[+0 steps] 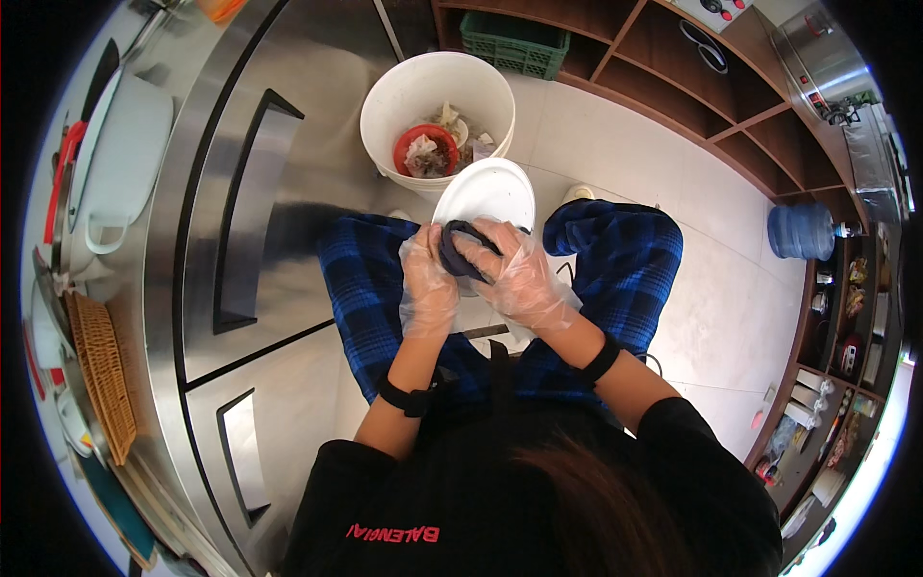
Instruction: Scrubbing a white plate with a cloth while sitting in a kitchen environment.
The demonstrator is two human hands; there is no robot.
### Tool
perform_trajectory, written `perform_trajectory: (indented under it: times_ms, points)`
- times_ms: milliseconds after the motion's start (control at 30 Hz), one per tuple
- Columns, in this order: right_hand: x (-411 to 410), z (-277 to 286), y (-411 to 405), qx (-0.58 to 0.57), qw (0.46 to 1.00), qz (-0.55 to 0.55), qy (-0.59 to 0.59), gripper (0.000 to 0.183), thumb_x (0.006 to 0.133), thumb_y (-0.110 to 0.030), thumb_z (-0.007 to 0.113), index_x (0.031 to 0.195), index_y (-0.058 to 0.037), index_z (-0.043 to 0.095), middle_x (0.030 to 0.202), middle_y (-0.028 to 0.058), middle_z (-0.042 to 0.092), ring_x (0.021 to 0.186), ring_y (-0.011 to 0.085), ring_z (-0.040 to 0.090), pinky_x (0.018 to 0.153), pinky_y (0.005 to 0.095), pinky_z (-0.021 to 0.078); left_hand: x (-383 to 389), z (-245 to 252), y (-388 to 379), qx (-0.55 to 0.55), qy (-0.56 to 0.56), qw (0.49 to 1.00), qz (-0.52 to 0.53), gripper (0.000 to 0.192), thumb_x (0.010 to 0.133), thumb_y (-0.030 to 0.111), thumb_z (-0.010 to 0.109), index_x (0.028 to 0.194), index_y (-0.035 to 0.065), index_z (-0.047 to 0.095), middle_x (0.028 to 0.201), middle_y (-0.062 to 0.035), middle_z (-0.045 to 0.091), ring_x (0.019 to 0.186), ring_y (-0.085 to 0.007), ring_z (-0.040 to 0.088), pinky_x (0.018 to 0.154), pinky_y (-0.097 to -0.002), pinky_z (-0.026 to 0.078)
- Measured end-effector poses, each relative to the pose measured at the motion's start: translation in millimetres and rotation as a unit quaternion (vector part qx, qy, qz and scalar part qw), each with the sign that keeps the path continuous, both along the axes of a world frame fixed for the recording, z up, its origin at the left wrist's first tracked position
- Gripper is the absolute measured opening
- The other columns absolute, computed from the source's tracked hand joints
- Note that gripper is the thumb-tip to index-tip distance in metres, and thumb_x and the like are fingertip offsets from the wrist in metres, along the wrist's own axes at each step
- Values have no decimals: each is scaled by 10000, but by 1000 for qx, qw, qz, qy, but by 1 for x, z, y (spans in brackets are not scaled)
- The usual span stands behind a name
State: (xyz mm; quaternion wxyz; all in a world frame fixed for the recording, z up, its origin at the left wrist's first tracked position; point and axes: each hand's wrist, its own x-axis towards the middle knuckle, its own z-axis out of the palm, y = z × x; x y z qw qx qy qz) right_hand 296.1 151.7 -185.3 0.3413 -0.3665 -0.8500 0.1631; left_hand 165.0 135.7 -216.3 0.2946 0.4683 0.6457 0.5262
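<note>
Both my hands wear clear plastic gloves and meet between my knees. My left hand (429, 270) grips the left side of a dark, rounded object (461, 252), which may be a dark cloth. The fingers of my right hand (515, 270) press onto its right side and into its middle. Just beyond the fingers a white round lid or dish (490, 191) stands tilted, its lower part hidden by my hands. It overlaps the near rim of a white plastic bucket (382, 137), which holds a red bowl (453, 148) and mixed scraps.
Stainless steel cabinets (288, 195) with handles rise close on my left. A green plastic crate (515, 47) sits behind the bucket, in brown wooden shelving (685, 108). A blue water jug (800, 231) lies at the right. A wicker basket (104, 375) is at the far left.
</note>
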Motion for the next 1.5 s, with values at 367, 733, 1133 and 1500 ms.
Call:
perform_trajectory:
  times_ms: [367,733,1133,1500]
  points:
    - [9,1,43,-85,983,-152,62,366,666,-68,633,1026,-61,572,1050,142,528,912,343,549,778,417,460,-11,19,-3,22,82,996,-31,290,899,150,498,670,-28,495,536,-162,382,463,-237,368,472,-357,310]
    - [-4,25,20,-54,997,-36,-37,396,630,-111,643,1017,-82,568,1011,110,516,893,316,552,731,411,472,-17,4,3,-7,102,990,-96,380,932,320,426,809,-7,574,646,-202,525,598,-366,515,545,-410,387]
    - [8,11,34,-95,991,-99,1,406,641,-84,635,1040,-91,559,1049,124,510,883,324,565,748,403,479,-18,17,-2,-79,34,989,-116,364,929,300,453,767,-10,555,590,-151,489,540,-289,461,542,-356,381]
    - [19,-4,50,-127,978,-129,101,361,667,-58,586,1027,-53,571,996,164,522,920,358,537,787,409,457,-19,21,-2,-2,82,992,-97,341,930,277,464,772,-10,557,563,-101,428,516,-206,410,517,-335,356]
